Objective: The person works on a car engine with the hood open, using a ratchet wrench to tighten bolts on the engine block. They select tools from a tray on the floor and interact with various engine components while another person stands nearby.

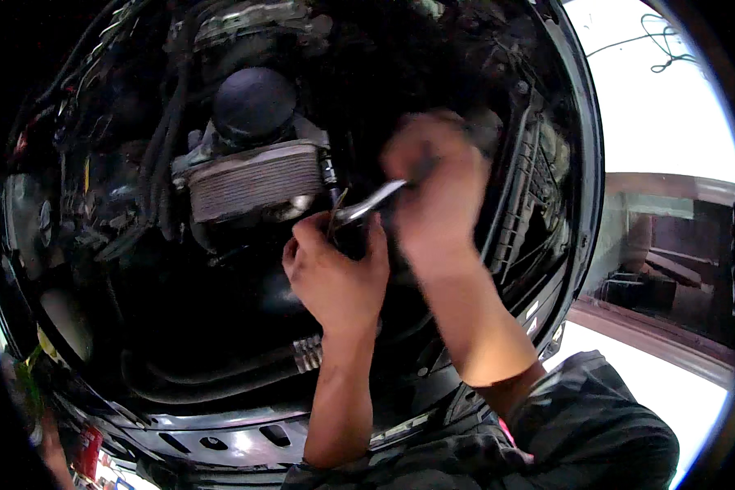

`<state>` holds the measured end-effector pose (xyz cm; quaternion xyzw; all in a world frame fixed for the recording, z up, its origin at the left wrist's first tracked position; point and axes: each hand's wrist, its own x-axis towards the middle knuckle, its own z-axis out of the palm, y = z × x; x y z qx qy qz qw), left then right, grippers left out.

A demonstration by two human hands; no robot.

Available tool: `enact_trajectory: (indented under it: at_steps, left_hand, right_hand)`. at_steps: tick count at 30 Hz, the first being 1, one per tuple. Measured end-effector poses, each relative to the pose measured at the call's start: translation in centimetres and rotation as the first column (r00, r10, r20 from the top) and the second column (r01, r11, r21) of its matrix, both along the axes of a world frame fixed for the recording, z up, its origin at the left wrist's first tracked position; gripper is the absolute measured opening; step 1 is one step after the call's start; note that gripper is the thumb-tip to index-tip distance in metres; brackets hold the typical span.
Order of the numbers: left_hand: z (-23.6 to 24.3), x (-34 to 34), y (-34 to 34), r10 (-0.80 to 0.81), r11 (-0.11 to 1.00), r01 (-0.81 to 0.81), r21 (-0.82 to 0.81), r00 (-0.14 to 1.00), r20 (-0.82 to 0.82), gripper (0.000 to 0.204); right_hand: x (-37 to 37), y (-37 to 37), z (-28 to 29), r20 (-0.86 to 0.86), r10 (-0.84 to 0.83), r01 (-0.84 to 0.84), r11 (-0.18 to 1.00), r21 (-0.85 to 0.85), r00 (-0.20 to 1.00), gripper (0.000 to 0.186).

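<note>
Deep in a dark engine bay, seen from above. At nine o'clock, bundles of black rubber hoses and cables [165, 155] running down past the block. Just right of them, toward eleven o'clock, a round black plastic filter-housing cap [254, 104] sitting on top of a ribbed grey metal cooler block [251, 181]. Below, at seven o'clock, a thick black hose with a ribbed silver clamp sleeve [307, 352].

Near centre, the left hand [335, 273], fingers curled shut round the jaw end of a shiny silver steel open-ended wrench [367, 202], steadying it against a fitting hidden in shadow just right of the cooler block. At one o'clock from it, the right hand [437, 196], blurred, closed over the far end of the wrench handle; exactly how tight cannot be made out through the blur. Wrench lying tilted, jaw end low at eight o'clock, handle end rising toward two o'clock, bridging both hands.

Worth doing for this step, as a judgement: keep the jaw fully seated and square on the flats with the left fingers, push at the handle tip only in short arcs, mind knuckles against the black ribbed plastic shroud [521, 204] at three o'clock, and reset the jaw rather than forcing a slipping grip.

Far right, beyond the dark painted body edge [590, 188], bright pale floor [670, 106] with a loose dark cord [660, 42].
</note>
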<state>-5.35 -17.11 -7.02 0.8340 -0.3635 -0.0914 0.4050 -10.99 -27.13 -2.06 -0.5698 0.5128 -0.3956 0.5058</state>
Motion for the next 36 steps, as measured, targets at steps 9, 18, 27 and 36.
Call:
enact_trajectory:
  at_steps: [9, 18, 27, 36]
  left_hand:
    - [-1.1, -1.4, 0.1, -0.022, 0.998, 0.015, -0.062, 0.993, -0.119, 0.050]
    - [-0.2, -1.5, -0.5, -0.033, 0.983, 0.032, 0.180, 0.999, 0.002, 0.052]
    - [-1.5, -2.0, -0.1, -0.104, 0.963, 0.101, 0.252, 0.995, -0.002, 0.053]
    - [0.6, -1.5, -0.5, -0.024, 0.997, 0.027, 0.073, 0.999, -0.048, 0.074]
  right_hand:
    - [4.5, 1.8, 0.4, -0.248, -0.069, -0.094, 0.803, -0.589, 0.966, 0.016]
    - [6.5, 2.5, 2.0, -0.289, 0.042, -0.229, 0.720, -0.655, 0.957, 0.025]
    - [2.0, -0.5, 1.3, 0.059, -0.043, 0.071, 0.737, -0.672, 0.997, 0.012]
    - [-1.2, -2.3, 1.9, 0.446, -0.567, 0.535, 0.819, 0.209, 0.693, 0.010]
